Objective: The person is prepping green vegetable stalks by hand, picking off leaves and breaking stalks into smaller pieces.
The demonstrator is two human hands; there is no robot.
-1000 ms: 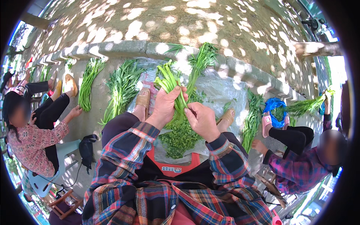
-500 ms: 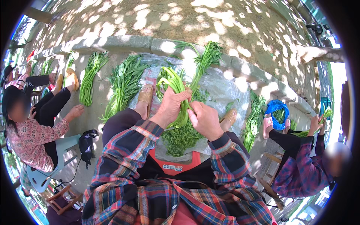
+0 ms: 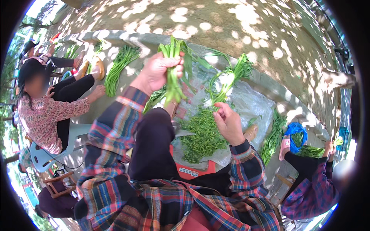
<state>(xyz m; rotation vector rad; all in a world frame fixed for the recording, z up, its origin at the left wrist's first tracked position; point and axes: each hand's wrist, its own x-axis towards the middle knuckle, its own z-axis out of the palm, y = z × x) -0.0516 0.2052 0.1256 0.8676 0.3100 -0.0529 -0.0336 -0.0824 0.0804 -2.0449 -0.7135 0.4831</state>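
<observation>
My left hand (image 3: 158, 71) is closed around a bunch of long green vegetable stems (image 3: 174, 89), raised over my left knee. Pale stem ends stick out above the fist, and narrow leaves hang to its right. My right hand (image 3: 229, 124) is apart from that bunch, its fingers bent and a small gap between thumb and index finger; I see nothing clearly held there. Just beyond its fingertips lie loose leafy greens (image 3: 241, 71) on a clear plastic sheet (image 3: 257, 101). Between my legs is a heap of loose green leaves (image 3: 204, 134).
A red device (image 3: 189, 172) with a button panel sits nearest me. More greens (image 3: 120, 69) lie at left, and another bunch (image 3: 274, 136) at right beside a blue bag (image 3: 296, 134). A stone curb (image 3: 287, 94) runs behind. Seated people (image 3: 58, 123) are on both sides.
My left hand has lifted the stem bunch up and to the left, away from my right hand. The right hand has come off the bunch and shifted right. The view has turned somewhat.
</observation>
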